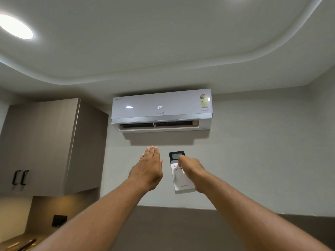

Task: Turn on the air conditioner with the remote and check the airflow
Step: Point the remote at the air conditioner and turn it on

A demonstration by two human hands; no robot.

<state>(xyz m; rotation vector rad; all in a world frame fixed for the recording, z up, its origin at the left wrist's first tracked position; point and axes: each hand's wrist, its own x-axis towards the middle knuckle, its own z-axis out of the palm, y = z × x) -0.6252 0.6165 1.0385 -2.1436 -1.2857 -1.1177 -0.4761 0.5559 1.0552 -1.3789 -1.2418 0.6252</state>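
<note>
Your Lloyd air conditioner [161,110] shows 24, louver open; right hand [192,171] grips the remote [181,180], flat open left hand [148,167] checks airflow.

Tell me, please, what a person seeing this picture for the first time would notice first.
First, the air conditioner high on the wall at the centre, its display showing 24 and its flap open. Just below it, two bare arms reach up: the left hand is held flat and open toward the outlet, and the right hand holds a white remote pointed at the unit. A bright ceiling light glows at the upper left.
</note>
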